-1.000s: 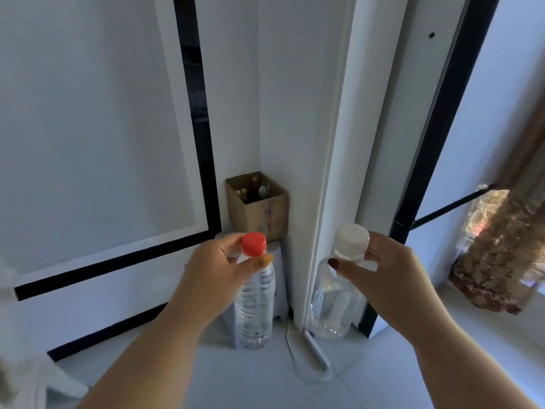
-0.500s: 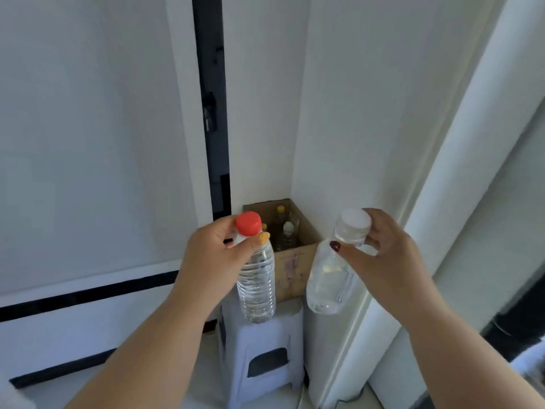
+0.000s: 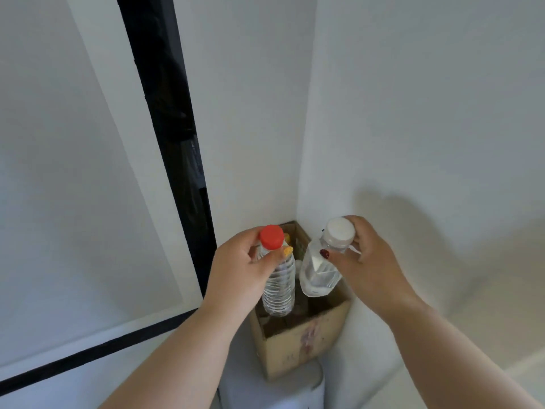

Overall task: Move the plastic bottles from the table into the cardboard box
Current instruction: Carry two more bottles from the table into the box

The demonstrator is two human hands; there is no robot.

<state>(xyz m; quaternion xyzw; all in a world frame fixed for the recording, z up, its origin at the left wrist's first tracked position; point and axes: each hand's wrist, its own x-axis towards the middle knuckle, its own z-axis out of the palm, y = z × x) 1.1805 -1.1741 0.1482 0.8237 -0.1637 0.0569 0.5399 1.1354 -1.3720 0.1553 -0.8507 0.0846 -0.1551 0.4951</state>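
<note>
My left hand (image 3: 240, 265) grips a clear ribbed bottle with a red cap (image 3: 278, 286) by its neck. In my right hand (image 3: 370, 261) hangs a clear smooth bottle with a white cap (image 3: 320, 274), also held at the neck. Both bottles hang upright over the open top of the brown cardboard box (image 3: 303, 346), which stands in the wall corner. The bottle bottoms are at about the level of the box rim. Other bottles inside the box are mostly hidden behind the two held ones.
The box rests on a white plastic stool (image 3: 274, 394). White walls close it in at the back and on the right. A black vertical strip (image 3: 174, 149) runs down the wall just left of the box.
I have come closer to the corner. Both hands with their bottles have moved forward and now hang right over the box opening instead of in front of it.
</note>
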